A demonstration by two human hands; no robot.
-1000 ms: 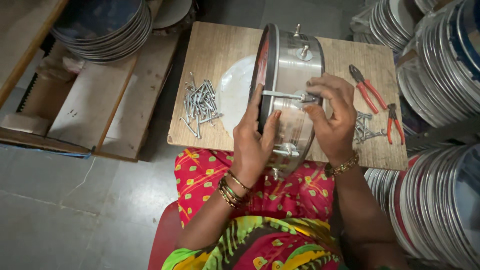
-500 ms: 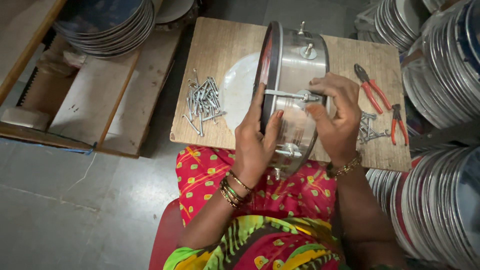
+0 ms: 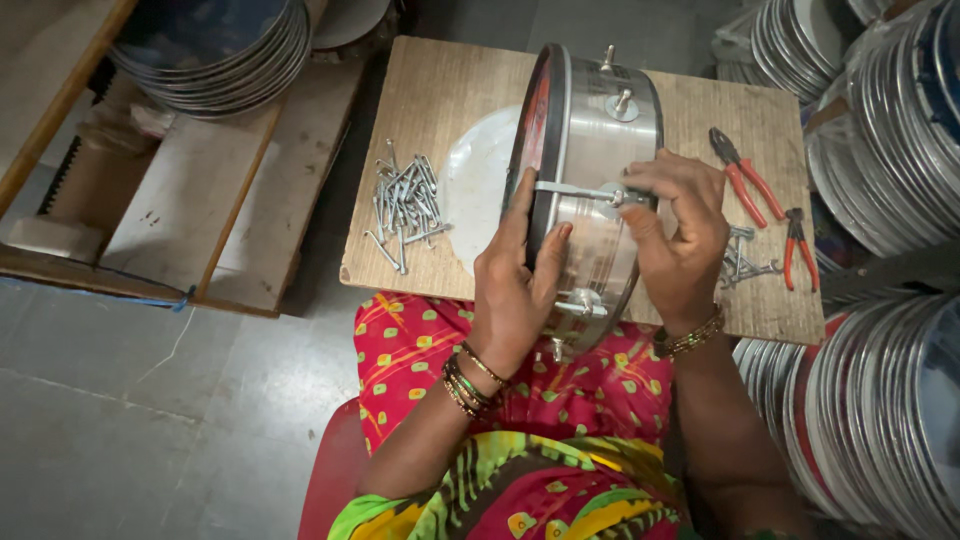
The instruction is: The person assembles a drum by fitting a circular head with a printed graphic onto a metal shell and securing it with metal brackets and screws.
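A shiny steel drum shell (image 3: 600, 140) with a dark rim stands on its edge on a wooden board (image 3: 430, 90) across my lap. My left hand (image 3: 515, 285) grips the rim side of the drum, thumb and fingers wrapped over the hoop. My right hand (image 3: 680, 235) pinches a small metal tension hook and nut (image 3: 612, 197) on the drum's side. A white round drum skin (image 3: 478, 185) lies flat on the board behind the drum.
A pile of long metal hooks (image 3: 405, 200) lies on the board's left part. Two red-handled pliers (image 3: 745, 175) (image 3: 798, 245) and a few small metal fittings (image 3: 745, 262) lie at the right. Stacks of drum frames (image 3: 880, 150) crowd the right side; more (image 3: 215, 50) sit top left.
The view has shifted slightly. Both hands stay on the drum, the right fingers still working at the same hook on its side.
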